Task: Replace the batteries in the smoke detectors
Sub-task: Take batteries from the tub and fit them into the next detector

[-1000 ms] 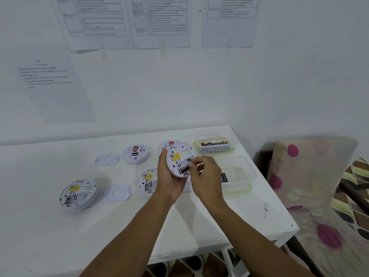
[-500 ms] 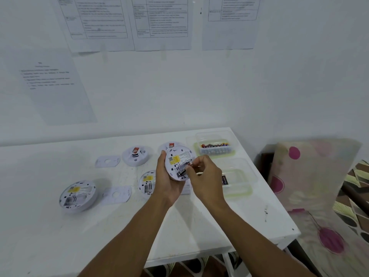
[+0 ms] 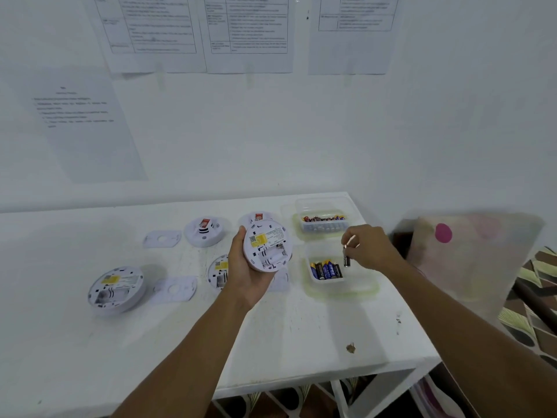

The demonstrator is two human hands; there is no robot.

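Observation:
My left hand grips a white round smoke detector, back side up, its battery bay showing white. My right hand pinches a dark battery upright just above the near clear container, which holds several blue and black batteries. A far clear container holds more batteries. On the table lie other detectors: one back-up at the left, one partly hidden behind my left hand, one face-up, and one behind the held unit.
Two flat white mounting plates lie on the white table. The table's right edge runs close to the containers. A patterned cushion stands to the right. Printed sheets hang on the wall.
My right hand has pulled away from the held detector to the right, carrying a battery over the near container. The left hand has tilted the detector slightly.

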